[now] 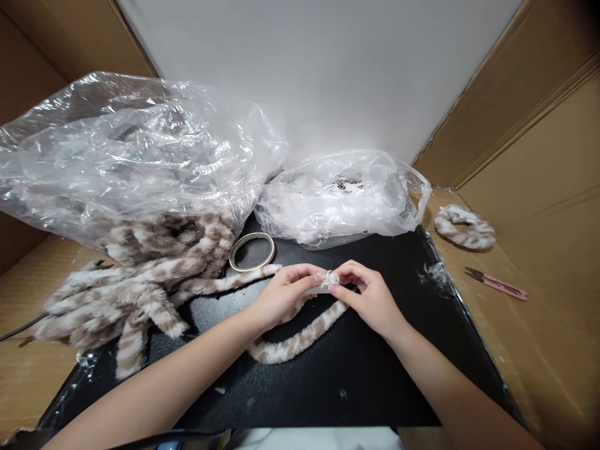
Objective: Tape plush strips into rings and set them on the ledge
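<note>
Pinching with thumbs closed on fingers, left hand (285, 292) and right hand (371, 299) hold a fur strip (300, 342) at the top of its loop, fingertips nearly meeting. Strip is fluffy, white with tan-brown patches, curving over the black table (375, 375) just on the wearer's side of the fingers. Left hand and wrist hide part of the loop; white bit (317, 290) between the fingertips is too small to identify, and the curled fingertips behind are out of sight.
</note>
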Motion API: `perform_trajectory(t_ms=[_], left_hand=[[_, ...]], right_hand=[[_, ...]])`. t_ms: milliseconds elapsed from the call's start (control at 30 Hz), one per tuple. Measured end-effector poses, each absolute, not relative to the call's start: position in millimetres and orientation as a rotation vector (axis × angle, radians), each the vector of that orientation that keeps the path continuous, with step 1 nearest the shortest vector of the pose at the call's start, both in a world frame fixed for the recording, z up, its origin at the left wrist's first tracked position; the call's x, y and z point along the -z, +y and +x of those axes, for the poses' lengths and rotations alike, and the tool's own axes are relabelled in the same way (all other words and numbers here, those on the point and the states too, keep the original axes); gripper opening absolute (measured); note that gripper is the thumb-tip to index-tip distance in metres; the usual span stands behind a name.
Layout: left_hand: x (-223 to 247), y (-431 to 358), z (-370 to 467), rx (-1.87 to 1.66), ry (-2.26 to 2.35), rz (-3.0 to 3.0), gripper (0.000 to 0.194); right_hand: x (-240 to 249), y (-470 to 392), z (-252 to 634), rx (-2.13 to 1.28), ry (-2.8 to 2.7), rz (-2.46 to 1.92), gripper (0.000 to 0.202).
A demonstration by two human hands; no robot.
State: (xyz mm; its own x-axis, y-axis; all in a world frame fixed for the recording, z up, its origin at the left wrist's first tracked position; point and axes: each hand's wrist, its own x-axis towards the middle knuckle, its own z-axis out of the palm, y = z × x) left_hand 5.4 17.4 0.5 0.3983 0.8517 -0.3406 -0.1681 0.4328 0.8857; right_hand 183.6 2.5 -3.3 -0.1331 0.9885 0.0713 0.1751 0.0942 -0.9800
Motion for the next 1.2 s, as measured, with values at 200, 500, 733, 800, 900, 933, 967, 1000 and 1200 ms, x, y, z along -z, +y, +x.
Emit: perform_trajectory(t_ms=[200,500,733,800,900,933,967,1000,1200], left_hand=[[-4,17,1,-0.775,0.910,1.023,0.036],[-9,19,1,-0.643,0.966,1.305,0.034],[-14,28,-10,-0.401,1.161,1.548,0.032],[-15,29,-11,-0.359,1.214,1.713,0.027],[-14,27,-10,-0.375,1.255,1.876,0.026],[-13,27,-9,-0.386,1.257,1.910,0.025],[-12,26,-8,-0.401,1.257,1.941,0.025],[-12,26,-7,-0.417,1.254,1.972,0.024],[-29,33,-23,-0.344,1.393,2.321,0.021]], right_hand=[[1,3,186,-1.177,-1.523,-1.233,0.012],[-4,4,188,-1.012,-1.535,-1.333,0.013],[1,10,197,-0.852,-1.385,-1.496,0.012],[2,9,195,-0.775,-1.438,-1.502,0.010],[2,6,190,-0.756,-1.580,-1.434,0.004],[3,5,188,-0.769,-1.624,-1.407,0.002],[3,4,187,-0.780,-1.657,-1.389,0.003],[4,4,188,-0.783,-1.672,-1.387,0.003],[6,14,202,-0.755,-1.597,-1.521,0.007]])
